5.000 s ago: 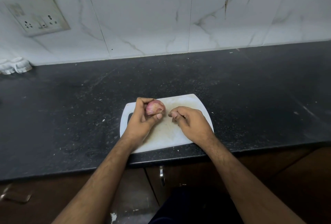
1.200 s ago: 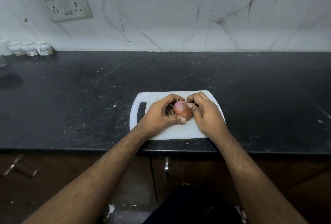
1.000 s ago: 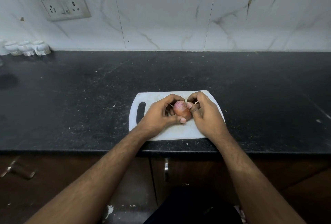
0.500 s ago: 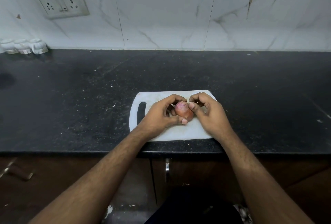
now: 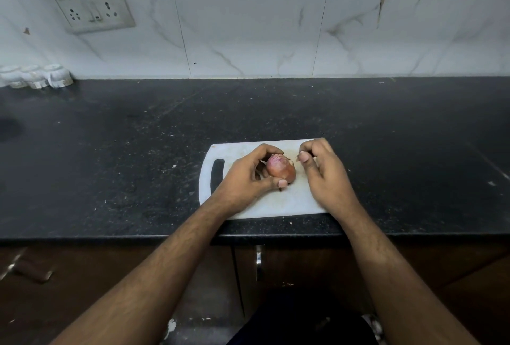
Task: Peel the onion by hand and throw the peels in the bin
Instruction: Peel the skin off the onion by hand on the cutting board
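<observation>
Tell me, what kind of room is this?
Most likely a home kitchen. A white cutting board lies on a dark stone counter, an onion is held over it, and small white cups stand by the tiled wall.

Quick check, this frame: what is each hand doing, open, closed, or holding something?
Left hand: grips the onion over the white cutting board.
Right hand: off the onion, fingers curled; whether it pinches a peel scrap cannot be told.

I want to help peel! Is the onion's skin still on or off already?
Mostly still on. The onion in the left hand shows brownish-red skin, purplish at its top; no loose peels lie on the cutting board.
</observation>
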Motion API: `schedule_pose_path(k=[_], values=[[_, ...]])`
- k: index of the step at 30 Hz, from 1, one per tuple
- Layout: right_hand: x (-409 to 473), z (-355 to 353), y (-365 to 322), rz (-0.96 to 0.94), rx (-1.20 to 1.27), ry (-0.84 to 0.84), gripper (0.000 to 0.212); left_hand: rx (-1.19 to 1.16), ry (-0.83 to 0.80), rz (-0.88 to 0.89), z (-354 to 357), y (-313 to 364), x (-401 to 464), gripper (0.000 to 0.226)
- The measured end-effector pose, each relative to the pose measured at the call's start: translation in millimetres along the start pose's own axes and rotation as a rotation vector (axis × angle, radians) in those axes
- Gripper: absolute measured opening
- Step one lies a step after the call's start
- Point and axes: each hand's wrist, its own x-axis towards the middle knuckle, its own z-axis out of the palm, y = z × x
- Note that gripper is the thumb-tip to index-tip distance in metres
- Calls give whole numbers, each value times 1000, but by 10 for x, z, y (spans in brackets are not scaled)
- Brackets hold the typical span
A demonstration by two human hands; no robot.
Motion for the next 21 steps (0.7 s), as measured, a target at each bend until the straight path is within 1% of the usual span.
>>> schedule_pose_path(k=[2,5,8,12,16,21], values=[[-5,-30,-5,75,23,50,9,13,22,1,-4,6,1,54],[-9,9,-3,151,53,-14,16,14,39,9,-3,7,2,53],[-4,44,-23,157,-1,-30,21,26,44,19,-6,-3,-1,52],[-14,5,-85,150,55,-7,16,12,42,2,-6,-15,5,52],[-23,11,-110,123,37,-44,11,-18,36,-12,-9,-10,-2,52],[-15,15,-102,150,19,-17,10,-4,25,-7,-10,-6,-3,51]])
